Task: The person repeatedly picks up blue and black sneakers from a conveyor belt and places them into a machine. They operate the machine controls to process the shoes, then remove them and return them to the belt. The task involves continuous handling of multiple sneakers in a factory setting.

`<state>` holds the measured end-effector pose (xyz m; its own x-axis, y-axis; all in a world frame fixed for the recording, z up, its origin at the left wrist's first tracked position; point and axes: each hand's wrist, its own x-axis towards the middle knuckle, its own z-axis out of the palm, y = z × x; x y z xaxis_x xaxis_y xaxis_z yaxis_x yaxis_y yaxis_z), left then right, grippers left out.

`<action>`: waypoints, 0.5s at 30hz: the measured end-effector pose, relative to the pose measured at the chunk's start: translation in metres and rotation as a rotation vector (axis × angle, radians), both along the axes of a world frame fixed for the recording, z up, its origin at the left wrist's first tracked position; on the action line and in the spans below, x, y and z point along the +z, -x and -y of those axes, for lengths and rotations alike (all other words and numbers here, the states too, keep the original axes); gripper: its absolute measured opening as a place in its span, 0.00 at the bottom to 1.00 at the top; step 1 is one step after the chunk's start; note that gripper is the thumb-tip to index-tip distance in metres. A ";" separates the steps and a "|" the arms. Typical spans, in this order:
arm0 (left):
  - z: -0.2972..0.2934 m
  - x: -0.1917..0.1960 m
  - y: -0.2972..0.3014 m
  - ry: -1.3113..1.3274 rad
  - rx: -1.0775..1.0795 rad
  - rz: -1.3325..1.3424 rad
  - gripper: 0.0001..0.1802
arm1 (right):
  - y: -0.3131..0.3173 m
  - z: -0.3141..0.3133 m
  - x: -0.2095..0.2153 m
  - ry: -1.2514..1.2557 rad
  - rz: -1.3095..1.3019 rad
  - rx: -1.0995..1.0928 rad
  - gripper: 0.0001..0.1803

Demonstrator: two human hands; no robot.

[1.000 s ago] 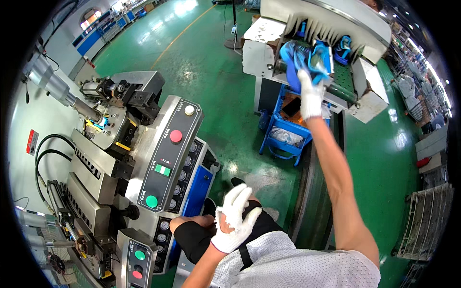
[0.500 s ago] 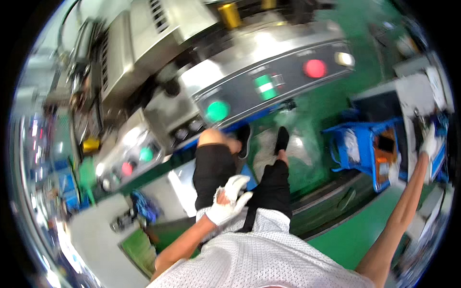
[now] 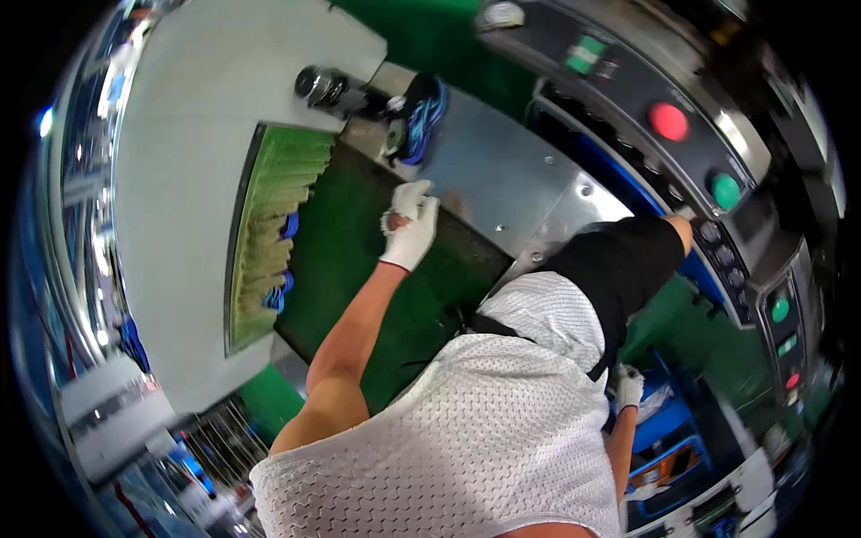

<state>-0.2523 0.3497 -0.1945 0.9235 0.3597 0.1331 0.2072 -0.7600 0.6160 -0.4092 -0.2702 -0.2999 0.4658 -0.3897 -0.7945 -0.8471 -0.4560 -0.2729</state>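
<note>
My left hand [image 3: 410, 226], in a white glove that leaves some skin bare, reaches out over the green floor. Its fingers are stretched and nothing shows in them. Just beyond the fingertips, a bundle of blue looped pieces [image 3: 425, 130] rests at the corner of a bare metal plate [image 3: 502, 170]. A black cylindrical device [image 3: 332, 91] lies on the grey table beside that bundle. Low by my right side is my right hand [image 3: 630, 387], also gloved, near a blue stool [image 3: 668, 417]. How its fingers are set is too small to make out.
A grey table [image 3: 179, 179] spans the left, with a green fringed opening [image 3: 278, 224] where blue pieces show. At the upper right runs a dark control panel [image 3: 619, 85] with a red button [image 3: 668, 121] and a green button [image 3: 725, 190]. Behind me stand racks [image 3: 229, 448].
My view and body have swung left, from the machine toward the grey table. My left hand has moved off my lap outward. My right hand has left the tray of parts at the right.
</note>
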 end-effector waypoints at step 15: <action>-0.395 -0.031 0.370 -0.278 1.372 -0.343 0.36 | -0.013 0.064 0.094 0.336 -0.211 0.505 0.24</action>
